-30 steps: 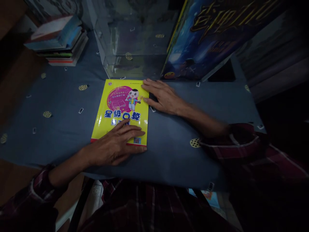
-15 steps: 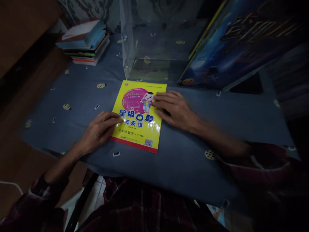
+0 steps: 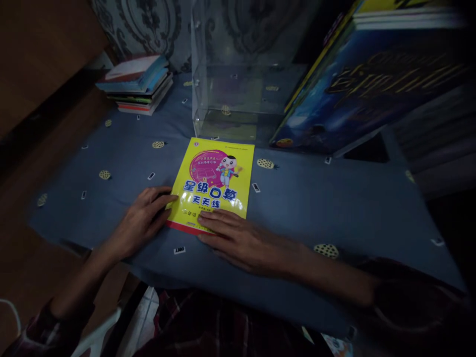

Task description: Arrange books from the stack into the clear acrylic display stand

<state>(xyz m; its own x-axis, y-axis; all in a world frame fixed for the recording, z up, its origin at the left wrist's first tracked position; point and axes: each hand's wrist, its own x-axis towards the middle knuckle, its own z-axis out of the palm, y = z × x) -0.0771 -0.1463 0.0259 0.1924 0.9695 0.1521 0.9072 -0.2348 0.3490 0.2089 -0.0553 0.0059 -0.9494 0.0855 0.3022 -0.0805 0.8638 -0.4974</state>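
A yellow workbook (image 3: 215,171) with blue Chinese characters, a pink circle and a cartoon child lies flat on the cloth-covered table, its red bottom strip towards me. My left hand (image 3: 147,213) rests at its lower left edge, fingertips touching the cover. Across the lower right part of the cover lies my right hand (image 3: 238,235), fingers stretched out and palm down, hiding the bottom right corner. Neither hand grips the workbook.
Behind the workbook stands a clear plastic rack (image 3: 223,124), with large blue books (image 3: 357,99) upright in its right side. A stack of books (image 3: 137,84) lies at the back left. The grey-blue tablecloth (image 3: 122,148) has pineapple prints.
My right hand has moved from the right edge of the workbook down to its lower part. My left hand has slid slightly left, to the edge. The view has tilted up a little.
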